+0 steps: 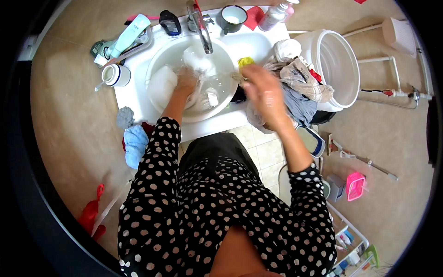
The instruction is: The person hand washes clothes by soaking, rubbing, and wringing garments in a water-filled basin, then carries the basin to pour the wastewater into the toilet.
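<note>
A white plastic basin (150, 94) with water in it stands in the sink. White, rounded, padded-looking cloth (162, 86) floats there; its exact kind I cannot make out. My left hand (187, 82) is down in the basin against this cloth, its fingers hidden by water and fabric. Over the basin's right side, my wet right hand (265, 94) is raised, its fingers blurred. A translucent streak, water or thin cloth, reaches from its fingertips toward the basin. Beneath and beside that hand lies a heap of grey and beige clothes (300, 99).
A metal tap (203, 32) hangs over the basin. Behind stand an enamel mug (232, 19), a dark bottle (170, 23) and a pump bottle (273, 17). A white jar (116, 75) is at left, a blue cloth (135, 145) below it. A large bucket (339, 69) stands right.
</note>
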Action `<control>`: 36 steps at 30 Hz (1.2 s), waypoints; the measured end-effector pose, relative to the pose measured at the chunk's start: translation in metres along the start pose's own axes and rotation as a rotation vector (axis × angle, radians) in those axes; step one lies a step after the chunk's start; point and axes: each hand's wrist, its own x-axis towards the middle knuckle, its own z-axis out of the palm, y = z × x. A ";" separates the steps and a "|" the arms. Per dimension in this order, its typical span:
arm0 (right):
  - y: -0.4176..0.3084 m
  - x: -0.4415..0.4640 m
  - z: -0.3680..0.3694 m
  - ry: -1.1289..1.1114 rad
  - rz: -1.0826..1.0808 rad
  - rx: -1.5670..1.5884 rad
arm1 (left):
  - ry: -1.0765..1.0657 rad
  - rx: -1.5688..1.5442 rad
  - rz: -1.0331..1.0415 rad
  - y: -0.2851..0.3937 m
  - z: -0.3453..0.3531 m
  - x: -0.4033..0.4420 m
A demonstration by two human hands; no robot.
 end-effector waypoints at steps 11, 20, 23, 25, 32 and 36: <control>0.014 0.041 0.214 -0.437 0.239 -0.223 | 0.055 -0.151 -0.188 0.008 -0.094 -0.141; 0.053 0.048 0.261 -0.681 0.189 -0.585 | -0.121 -0.304 -0.180 0.007 -0.053 -0.103; 0.059 0.056 0.274 -0.730 0.199 -0.675 | -0.149 -0.328 -0.216 0.012 -0.040 -0.082; 0.061 0.063 0.274 -0.802 0.166 -0.776 | -0.140 -0.307 -0.220 0.015 -0.030 -0.073; 0.045 0.061 0.252 -0.638 0.225 -0.485 | 0.273 -0.567 -0.336 -0.003 0.046 -0.043; 0.050 0.042 0.264 -0.364 0.465 0.386 | 0.527 -0.883 -0.439 -0.005 -0.011 -0.060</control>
